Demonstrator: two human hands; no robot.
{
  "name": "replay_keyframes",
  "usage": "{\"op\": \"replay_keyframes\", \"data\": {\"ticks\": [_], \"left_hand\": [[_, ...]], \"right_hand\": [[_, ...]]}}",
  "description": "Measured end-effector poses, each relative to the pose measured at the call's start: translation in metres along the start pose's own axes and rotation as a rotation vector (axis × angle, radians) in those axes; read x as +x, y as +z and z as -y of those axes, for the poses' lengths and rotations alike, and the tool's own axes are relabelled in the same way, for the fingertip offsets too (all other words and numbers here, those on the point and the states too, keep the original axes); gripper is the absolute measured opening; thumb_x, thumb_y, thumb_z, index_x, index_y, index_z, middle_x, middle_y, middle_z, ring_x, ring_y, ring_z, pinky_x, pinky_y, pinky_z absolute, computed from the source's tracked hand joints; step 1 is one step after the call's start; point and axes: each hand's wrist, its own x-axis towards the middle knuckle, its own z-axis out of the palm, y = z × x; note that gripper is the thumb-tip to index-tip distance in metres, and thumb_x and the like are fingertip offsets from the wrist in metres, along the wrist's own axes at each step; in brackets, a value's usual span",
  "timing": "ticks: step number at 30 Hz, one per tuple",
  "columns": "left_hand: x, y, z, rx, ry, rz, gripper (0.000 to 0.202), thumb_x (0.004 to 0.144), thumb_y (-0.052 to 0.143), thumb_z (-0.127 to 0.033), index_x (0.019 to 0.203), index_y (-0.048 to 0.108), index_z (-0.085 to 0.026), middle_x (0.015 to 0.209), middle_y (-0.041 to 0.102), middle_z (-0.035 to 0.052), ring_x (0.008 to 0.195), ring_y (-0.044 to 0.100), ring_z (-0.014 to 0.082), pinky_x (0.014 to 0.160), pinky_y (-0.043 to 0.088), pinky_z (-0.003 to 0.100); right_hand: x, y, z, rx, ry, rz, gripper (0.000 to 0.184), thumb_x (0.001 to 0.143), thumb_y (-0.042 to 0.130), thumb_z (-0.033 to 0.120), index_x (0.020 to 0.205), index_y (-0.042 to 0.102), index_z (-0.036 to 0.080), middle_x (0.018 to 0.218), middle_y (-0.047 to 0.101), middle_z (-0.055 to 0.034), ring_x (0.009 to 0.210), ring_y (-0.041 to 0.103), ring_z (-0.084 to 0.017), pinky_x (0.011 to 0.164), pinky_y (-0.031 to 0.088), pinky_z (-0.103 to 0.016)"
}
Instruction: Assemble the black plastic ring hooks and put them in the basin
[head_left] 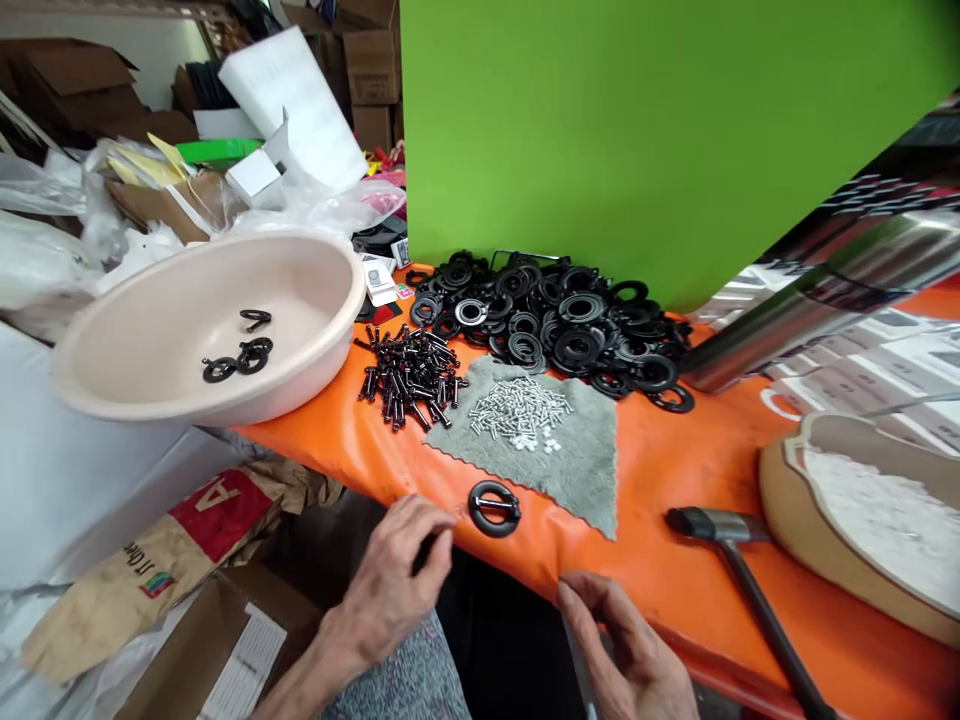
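At the lower middle of the frame, the left hand (391,572) is loosely open, thumb parted from the curled fingers, with nothing visible in it. It is just beside a black ring with a pin across its opening (495,506), which lies flat near the front edge of the orange table cover (690,445). A careless sweep of those fingers could push the ring over the edge, since the cover slopes away there and looks slick.

The right hand (631,650), low and right of centre, has thumb and forefinger nearly together at the same edge; I cannot tell whether something small is pinched between them. A tiny part in that grip could slip and drop past the edge.

Above the ring, small silver pins (516,408) and a few white bits sit loose on a grey cloth (577,475). One corner of the cloth reaches down toward the right hand, so a snagging sleeve or finger could drag it and scatter them. The heap of black pins (411,375) touches or nearly touches the cloth's left side, and a nudge could mix the two kinds.

At lower right, the hammer (757,600) lies with its handle running toward the front edge, where a forearm could knock it. In the upper middle, the piled black rings (577,345) look unsteady; a bump could slide some onto the cloth.
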Motion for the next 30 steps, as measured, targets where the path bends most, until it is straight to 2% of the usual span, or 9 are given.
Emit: {"op": "replay_keyframes", "data": {"ticks": [4, 7, 10, 12, 14, 18, 24, 27, 30], "left_hand": [[0.035, 0.032, -0.005, 0.234, 0.214, 0.048, 0.021, 0.089, 0.049, -0.010, 0.104, 0.063, -0.015, 0.099, 0.062, 0.0099, 0.094, 0.055, 0.0253, 0.087, 0.049, 0.042], [0.047, 0.043, 0.003, 0.241, 0.216, 0.088, 0.019, 0.090, 0.048, -0.008, 0.097, 0.065, -0.015, 0.093, 0.061, 0.0093, 0.091, 0.056, 0.0241, 0.084, 0.050, 0.041], [0.050, 0.037, 0.002, 0.064, 0.103, 0.095, 0.015, 0.090, 0.050, -0.009, 0.094, 0.064, -0.013, 0.089, 0.060, 0.0077, 0.084, 0.058, 0.0198, 0.079, 0.050, 0.033], [0.050, 0.031, -0.003, -0.093, -0.027, 0.075, 0.010, 0.090, 0.052, -0.013, 0.090, 0.063, -0.013, 0.086, 0.060, 0.0057, 0.076, 0.058, 0.0162, 0.072, 0.049, 0.028], [0.048, 0.028, -0.009, -0.245, -0.152, 0.072, 0.012, 0.091, 0.052, -0.019, 0.088, 0.062, -0.014, 0.081, 0.061, 0.0034, 0.068, 0.055, 0.0133, 0.065, 0.047, 0.025], [0.041, 0.028, -0.019, -0.512, -0.296, 0.108, 0.013, 0.091, 0.053, -0.026, 0.090, 0.060, -0.015, 0.079, 0.064, 0.0028, 0.069, 0.057, 0.0126, 0.066, 0.047, 0.023], [0.031, 0.030, -0.025, -0.635, -0.333, 0.121, 0.018, 0.091, 0.054, -0.028, 0.097, 0.063, -0.014, 0.083, 0.065, 0.0037, 0.066, 0.057, 0.0107, 0.064, 0.047, 0.021], [0.030, 0.028, -0.025, -0.666, -0.364, 0.160, 0.021, 0.092, 0.052, -0.030, 0.098, 0.063, -0.013, 0.073, 0.062, 0.0018, 0.059, 0.054, 0.0101, 0.058, 0.045, 0.021], [0.031, 0.022, -0.027, -0.454, -0.247, 0.127, 0.020, 0.091, 0.050, -0.026, 0.095, 0.065, -0.014, 0.079, 0.063, 0.0044, 0.069, 0.059, 0.0148, 0.066, 0.048, 0.026]], "right_hand": [[0.040, 0.001, 0.005, -0.094, -0.169, -0.149, 0.026, 0.092, 0.052, 0.043, 0.091, 0.064, 0.020, 0.079, 0.073, -0.0061, 0.066, 0.070, -0.019, 0.063, 0.058, -0.028], [0.074, 0.001, 0.004, -0.142, -0.259, -0.188, 0.031, 0.093, 0.046, 0.045, 0.086, 0.064, 0.020, 0.078, 0.072, -0.0076, 0.068, 0.069, -0.021, 0.065, 0.058, -0.033], [0.094, 0.002, 0.011, -0.146, -0.274, -0.201, 0.039, 0.093, 0.043, 0.049, 0.095, 0.067, 0.018, 0.084, 0.071, -0.0108, 0.077, 0.068, -0.025, 0.073, 0.057, -0.041], [0.093, 0.003, 0.018, -0.121, -0.267, -0.185, 0.040, 0.093, 0.045, 0.048, 0.105, 0.067, 0.017, 0.088, 0.070, -0.0103, 0.077, 0.068, -0.024, 0.071, 0.058, -0.040], [0.081, 0.006, 0.024, -0.006, -0.226, -0.070, 0.036, 0.093, 0.050, 0.046, 0.113, 0.065, 0.020, 0.095, 0.072, -0.0082, 0.079, 0.070, -0.020, 0.071, 0.059, -0.034], [0.050, 0.021, 0.025, 0.364, -0.030, 0.200, 0.042, 0.089, 0.061, 0.042, 0.130, 0.056, 0.031, 0.124, 0.067, -0.0034, 0.109, 0.066, -0.019, 0.091, 0.057, -0.032], [0.034, 0.040, 0.036, 0.759, 0.195, 0.181, 0.048, 0.085, 0.068, 0.040, 0.131, 0.054, 0.041, 0.136, 0.060, 0.0010, 0.123, 0.057, -0.020, 0.097, 0.054, -0.034], [0.031, 0.040, 0.041, 0.764, 0.232, 0.145, 0.052, 0.084, 0.067, 0.045, 0.134, 0.054, 0.038, 0.140, 0.057, -0.0019, 0.125, 0.055, -0.023, 0.096, 0.054, -0.037], [0.031, 0.034, 0.038, 0.648, 0.233, 0.189, 0.054, 0.082, 0.068, 0.048, 0.133, 0.056, 0.033, 0.136, 0.060, -0.0049, 0.124, 0.056, -0.025, 0.098, 0.053, -0.040]]}}
